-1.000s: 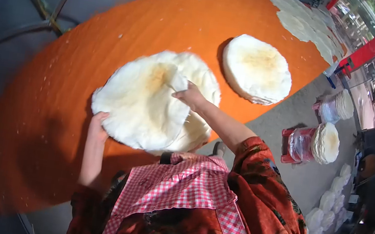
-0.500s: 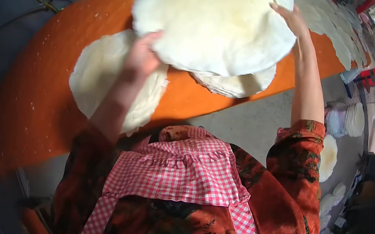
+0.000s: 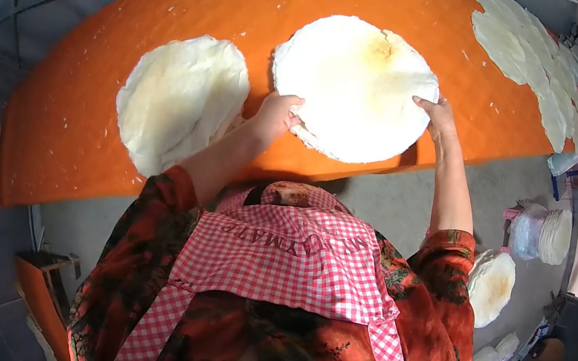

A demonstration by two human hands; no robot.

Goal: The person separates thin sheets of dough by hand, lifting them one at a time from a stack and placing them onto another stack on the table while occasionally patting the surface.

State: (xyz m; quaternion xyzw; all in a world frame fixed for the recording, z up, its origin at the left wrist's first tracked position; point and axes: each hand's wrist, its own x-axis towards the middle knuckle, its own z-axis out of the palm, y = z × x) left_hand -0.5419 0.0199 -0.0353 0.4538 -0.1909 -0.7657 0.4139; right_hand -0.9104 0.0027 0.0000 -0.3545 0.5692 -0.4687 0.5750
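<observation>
A large round flatbread [image 3: 355, 89], pale with a browned patch near its far edge, lies over the stack at the table's near side. My left hand [image 3: 278, 115] pinches its left rim, thumb on top and fingers beneath. On the opposite rim my right hand [image 3: 438, 118] grips with the thumb over the upper face. Thin layered edges show under the flatbread beside my left fingers. Another stack of flatbreads [image 3: 181, 99] sits on the orange table [image 3: 267, 33] to the left, partly behind my left forearm.
Overlapping flatbread sheets [image 3: 531, 60] spread across the table's far right end. Beyond the near edge, more round stacks [image 3: 491, 288] and a plastic-wrapped pile [image 3: 527, 232] stand at the right. An orange box-like piece [image 3: 43, 300] is at lower left.
The flatbread has come down from a raised position close to the camera onto the stack. Both hands moved down with it, still holding its rim. The view has shifted, showing more table.
</observation>
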